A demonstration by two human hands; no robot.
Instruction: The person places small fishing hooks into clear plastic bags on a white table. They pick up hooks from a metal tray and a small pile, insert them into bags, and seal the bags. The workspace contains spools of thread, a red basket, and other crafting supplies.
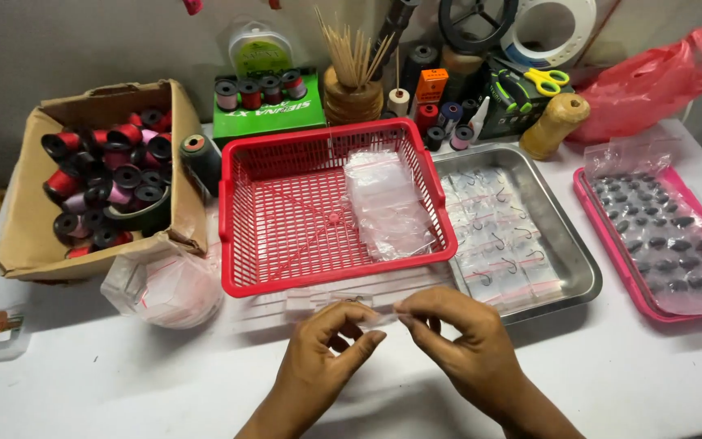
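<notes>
My left hand [318, 349] and my right hand [457, 337] meet at the near edge of the white table, pinching a small clear plastic bag [379, 319] between thumbs and fingers. A small hook seems to sit inside the bag, though it is hard to make out. Just beyond the hands stands a red plastic basket [286, 219] holding a pile of clear bags [387, 203]. To the right of it, a steel tray [570, 252] holds several bagged fish hooks [497, 236].
A pink tray [611, 236] of dark oval sinkers under plastic sits at far right. A cardboard box [26, 219] of thread spools stands at left, with a bundle of clear bags [164, 289] beside it. Spools, scissors [542, 79], sticks and a red bag [652, 81] line the back.
</notes>
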